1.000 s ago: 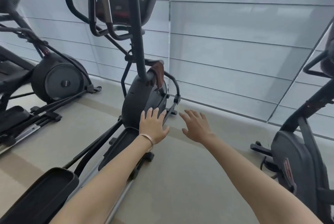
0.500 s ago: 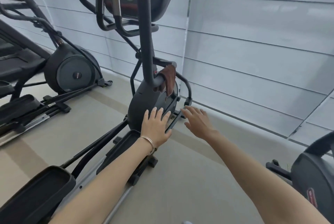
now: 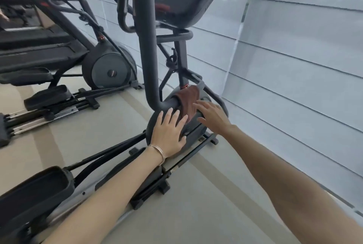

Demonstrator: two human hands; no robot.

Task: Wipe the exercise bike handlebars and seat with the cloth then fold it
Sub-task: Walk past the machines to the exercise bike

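You've closed in on the machine; your right hand (image 3: 213, 117), fingers spread and empty, now reaches the brown cloth (image 3: 188, 101) draped over the lower bar; your left hand (image 3: 170, 133) hovers open beside it; grasping comes next.

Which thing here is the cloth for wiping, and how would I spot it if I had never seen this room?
Start at the nearest black exercise machine, the one by the pale window blinds. Follow its thick black upright bar down to the bend above the round housing. The reddish-brown folded cloth hangs over the bar there, just beyond both open hands, the only warm-coloured soft thing among black metal and plastic.
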